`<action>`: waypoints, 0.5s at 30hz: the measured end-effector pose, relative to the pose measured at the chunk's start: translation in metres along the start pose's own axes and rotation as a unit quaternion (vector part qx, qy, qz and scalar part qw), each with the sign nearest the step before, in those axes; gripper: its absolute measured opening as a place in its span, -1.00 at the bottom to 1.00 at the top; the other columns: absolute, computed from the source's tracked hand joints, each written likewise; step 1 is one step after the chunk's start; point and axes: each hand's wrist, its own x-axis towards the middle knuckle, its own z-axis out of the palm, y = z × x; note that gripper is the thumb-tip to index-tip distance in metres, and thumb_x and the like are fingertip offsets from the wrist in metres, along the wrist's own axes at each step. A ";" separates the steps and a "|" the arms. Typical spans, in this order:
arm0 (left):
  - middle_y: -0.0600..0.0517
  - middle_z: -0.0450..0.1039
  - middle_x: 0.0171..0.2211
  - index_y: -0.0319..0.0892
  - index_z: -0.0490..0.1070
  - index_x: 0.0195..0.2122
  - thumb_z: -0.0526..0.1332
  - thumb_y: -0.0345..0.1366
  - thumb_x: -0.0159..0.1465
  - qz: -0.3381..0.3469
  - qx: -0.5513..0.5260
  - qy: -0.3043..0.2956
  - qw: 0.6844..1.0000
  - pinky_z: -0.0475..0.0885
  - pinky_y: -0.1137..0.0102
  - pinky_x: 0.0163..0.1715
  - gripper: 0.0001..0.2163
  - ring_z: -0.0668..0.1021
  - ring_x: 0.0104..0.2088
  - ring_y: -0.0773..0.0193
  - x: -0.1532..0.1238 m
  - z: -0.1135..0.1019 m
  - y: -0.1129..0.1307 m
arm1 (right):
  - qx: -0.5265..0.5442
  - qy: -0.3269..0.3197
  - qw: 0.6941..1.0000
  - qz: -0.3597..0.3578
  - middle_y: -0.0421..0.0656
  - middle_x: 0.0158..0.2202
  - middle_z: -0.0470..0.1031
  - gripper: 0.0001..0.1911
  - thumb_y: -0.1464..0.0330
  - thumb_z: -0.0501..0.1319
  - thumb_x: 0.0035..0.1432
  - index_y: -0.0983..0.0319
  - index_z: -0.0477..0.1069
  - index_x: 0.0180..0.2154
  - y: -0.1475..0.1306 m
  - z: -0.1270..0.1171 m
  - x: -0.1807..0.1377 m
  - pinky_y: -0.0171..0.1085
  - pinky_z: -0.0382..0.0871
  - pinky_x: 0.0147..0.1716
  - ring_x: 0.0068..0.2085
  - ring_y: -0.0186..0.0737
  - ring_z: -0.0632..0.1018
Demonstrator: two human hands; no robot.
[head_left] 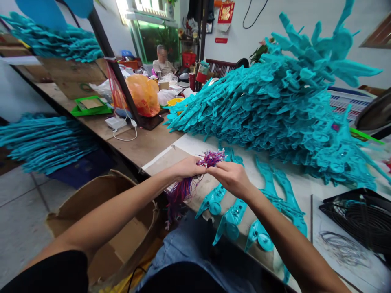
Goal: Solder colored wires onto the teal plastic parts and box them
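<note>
Fingers of the left hand (187, 168) are closed around the wire bundle (213, 157), above the near edge of the worktable (154, 140). Its white-tipped end points up-right, strands hanging down-left; the curled right hand (234, 178) sits nearer the tips, pinch contents indiscernible.

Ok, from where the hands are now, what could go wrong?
Two risks, as I judge it:
1. The wire bundle in the left hand trails loose strands below that hand; these might tangle or snag near the edge of the table.
2. The heap of teal parts is piled high just beyond the hands; if bumped, some could slide onto the teal pieces laid out nearer.
</note>
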 end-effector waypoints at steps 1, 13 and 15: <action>0.15 0.20 -0.66 -0.21 0.33 -0.58 0.28 -0.34 -0.07 -0.001 -0.010 -0.008 1.000 0.04 0.52 -0.62 -0.88 0.18 -0.61 0.44 -0.001 0.001 0.001 | -0.013 0.000 1.000 -0.009 -0.23 -0.55 0.31 -0.67 0.34 -0.03 0.37 0.15 0.52 -0.20 -0.002 0.001 -0.001 -0.31 0.07 -0.49 -0.50 -0.36 0.30; 0.15 0.25 -0.66 -0.19 0.32 -0.59 0.25 -0.38 -0.09 0.036 0.088 0.020 0.995 0.09 0.50 -0.60 -0.91 0.24 -0.59 0.39 0.004 0.007 -0.004 | -0.022 0.019 1.000 0.001 -0.24 -0.56 0.36 -0.69 0.38 0.01 0.34 0.14 0.54 -0.19 -0.008 0.010 0.002 -0.34 0.08 -0.50 -0.52 -0.38 0.32; 0.16 0.24 -0.68 -0.18 0.30 -0.62 0.23 -0.44 -0.10 0.061 0.149 0.037 0.986 0.10 0.50 -0.59 -0.90 0.25 -0.59 0.38 0.008 0.012 -0.005 | -0.010 0.026 0.999 0.041 -0.22 -0.53 0.44 -0.70 0.39 0.03 0.32 0.13 0.54 -0.19 -0.009 0.011 0.006 -0.36 0.13 -0.49 -0.50 -0.37 0.39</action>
